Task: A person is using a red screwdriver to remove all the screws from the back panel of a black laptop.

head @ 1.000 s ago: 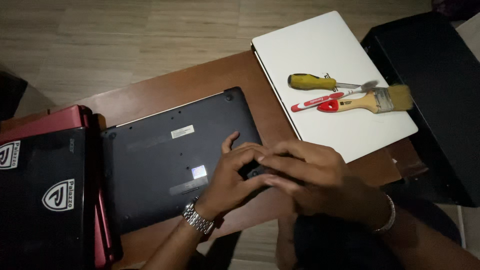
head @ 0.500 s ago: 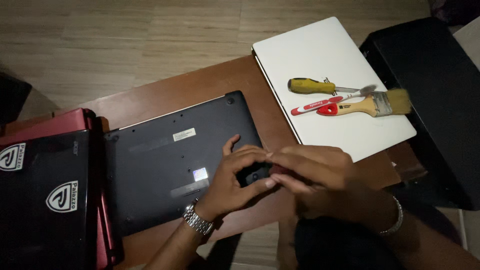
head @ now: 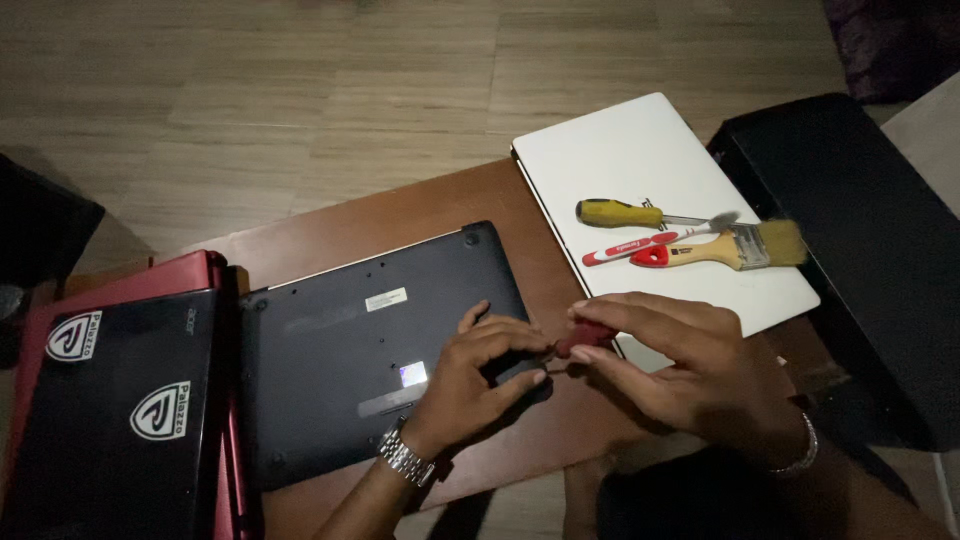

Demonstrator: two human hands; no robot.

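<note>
Since half a second ago the right hand point(head: 680, 365) has been drawing back from the left hand point(head: 480, 375), baring a small red tool point(head: 585, 338) that is now showing between them. The right hand's fingers are closing around this red tool just off the near right corner of the upturned black laptop point(head: 370, 340). The left hand is curling partly shut, fingertips pinching toward the tool's tip while lying over that laptop's corner. Right of the laptop, a white laptop point(head: 640, 150) is carrying a yellow screwdriver point(head: 620, 213), a red-handled tool point(head: 630, 246) and a paintbrush point(head: 735, 250).
</note>
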